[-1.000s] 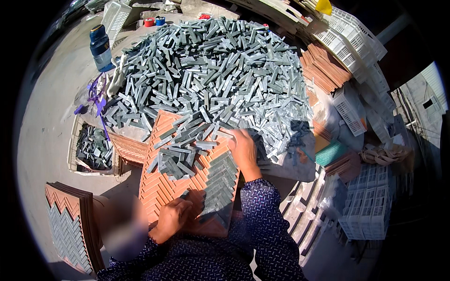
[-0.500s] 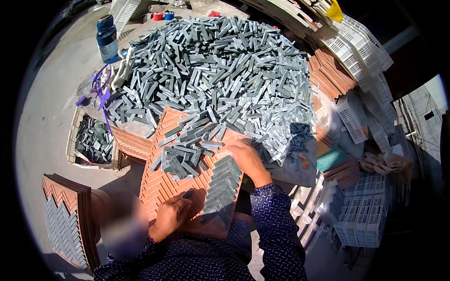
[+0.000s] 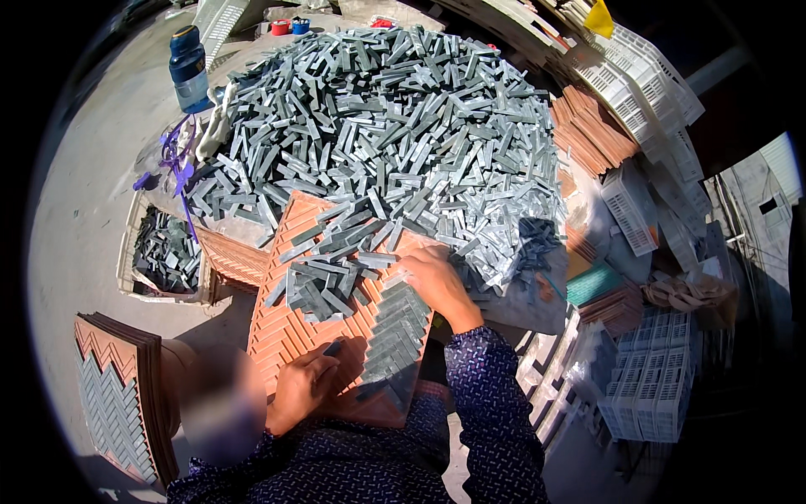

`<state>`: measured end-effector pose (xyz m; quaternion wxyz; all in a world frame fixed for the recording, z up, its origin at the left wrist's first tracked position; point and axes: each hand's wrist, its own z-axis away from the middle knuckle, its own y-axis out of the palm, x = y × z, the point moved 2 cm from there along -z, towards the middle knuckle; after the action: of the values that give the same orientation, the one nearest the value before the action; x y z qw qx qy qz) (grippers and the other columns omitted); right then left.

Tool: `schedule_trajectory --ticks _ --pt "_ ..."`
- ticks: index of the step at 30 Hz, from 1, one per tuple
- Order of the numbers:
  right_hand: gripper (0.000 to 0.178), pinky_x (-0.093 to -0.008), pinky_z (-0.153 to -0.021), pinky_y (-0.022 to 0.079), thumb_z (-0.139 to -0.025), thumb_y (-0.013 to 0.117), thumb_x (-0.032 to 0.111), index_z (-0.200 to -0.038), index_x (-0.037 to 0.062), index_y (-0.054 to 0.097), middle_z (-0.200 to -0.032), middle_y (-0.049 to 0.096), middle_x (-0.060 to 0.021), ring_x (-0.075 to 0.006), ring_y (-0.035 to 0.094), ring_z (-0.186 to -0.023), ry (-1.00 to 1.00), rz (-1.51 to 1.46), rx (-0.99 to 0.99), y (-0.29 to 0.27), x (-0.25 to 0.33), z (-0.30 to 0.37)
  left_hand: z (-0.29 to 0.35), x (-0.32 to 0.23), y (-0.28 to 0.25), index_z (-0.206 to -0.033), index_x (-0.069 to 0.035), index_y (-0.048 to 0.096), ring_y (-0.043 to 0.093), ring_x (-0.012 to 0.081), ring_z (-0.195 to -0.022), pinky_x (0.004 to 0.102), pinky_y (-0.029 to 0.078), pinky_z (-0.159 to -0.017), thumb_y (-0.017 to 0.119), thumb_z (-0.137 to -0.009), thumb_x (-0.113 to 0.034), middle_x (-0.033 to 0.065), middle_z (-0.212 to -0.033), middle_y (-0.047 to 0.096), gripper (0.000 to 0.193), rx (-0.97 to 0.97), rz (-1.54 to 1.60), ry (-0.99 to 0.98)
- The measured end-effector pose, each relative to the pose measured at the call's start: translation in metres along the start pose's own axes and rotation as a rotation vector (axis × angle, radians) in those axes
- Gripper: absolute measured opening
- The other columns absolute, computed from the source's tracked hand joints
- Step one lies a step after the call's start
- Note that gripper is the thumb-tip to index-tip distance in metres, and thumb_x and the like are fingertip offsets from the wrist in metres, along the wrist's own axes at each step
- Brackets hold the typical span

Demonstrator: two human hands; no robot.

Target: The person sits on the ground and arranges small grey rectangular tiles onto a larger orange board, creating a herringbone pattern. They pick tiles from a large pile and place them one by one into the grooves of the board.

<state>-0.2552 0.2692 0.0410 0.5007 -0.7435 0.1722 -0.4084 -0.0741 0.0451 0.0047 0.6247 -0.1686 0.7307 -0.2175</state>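
Note:
A terracotta-coloured grooved tray [image 3: 294,344] with a herringbone pattern leans across my lap and against the table. Grey stone strips [image 3: 396,332] fill the grooves on its right part, and a loose pile of strips [image 3: 323,290] lies on its upper middle. My left hand [image 3: 304,386] is closed at the tray's lower middle, with a small dark stone strip [image 3: 333,348] between thumb and fingers. At the upper end of the laid rows, my right hand [image 3: 438,287] has its fingers bent down on a grey strip, partly hidden under the fingertips.
A large heap of grey strips [image 3: 378,126] covers the table. Around it are a blue bottle [image 3: 190,71], a crate of dark pieces [image 3: 168,252], a stack of filled trays [image 3: 113,395], terracotta trays [image 3: 592,130] and white plastic crates [image 3: 651,378].
My right hand has shifted slightly left and down along the top of the laid strips. The left hand still holds its strip in nearly the same place.

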Motion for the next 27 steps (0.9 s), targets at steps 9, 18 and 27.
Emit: schedule_trajectory --ticks 9,18,27 --pt "0.023 -0.0379 -0.074 0.05 -0.077 0.059 0.001 -0.099 0.0042 0.062 -0.097 0.06 -0.0101 -0.0296 0.059 -0.091 -0.114 0.043 -0.112 0.003 -0.004 0.016 0.001 0.003 0.0 -0.091 -0.003 0.067 0.066 0.0328 -0.078 0.0366 0.054 -0.067 0.067 -0.078 -0.003 0.0148 -0.092 0.067 0.013 -0.009 0.012 -0.004" --pt "0.018 -0.0384 -0.067 0.048 -0.071 0.073 0.004 -0.086 0.0007 0.064 -0.083 0.062 -0.016 -0.035 0.061 -0.079 0.167 -0.036 -0.264 0.01 -0.011 0.014 0.0 0.0 0.001 -0.091 -0.002 0.067 0.065 0.0325 -0.076 0.0358 0.052 -0.066 0.066 -0.078 -0.002 0.0143 -0.084 0.066 0.014 0.025 0.02 -0.013" --pt "0.018 -0.0416 -0.066 0.045 -0.067 0.074 0.002 -0.075 0.0002 0.059 -0.077 0.059 -0.0152 -0.036 0.058 -0.075 0.226 -0.086 -0.42 0.027 0.003 0.016 0.001 0.0 0.004 -0.09 -0.002 0.066 0.064 0.0322 -0.073 0.0371 0.052 -0.064 0.065 -0.078 -0.002 0.0134 -0.083 0.065 0.013 0.029 0.017 0.046"
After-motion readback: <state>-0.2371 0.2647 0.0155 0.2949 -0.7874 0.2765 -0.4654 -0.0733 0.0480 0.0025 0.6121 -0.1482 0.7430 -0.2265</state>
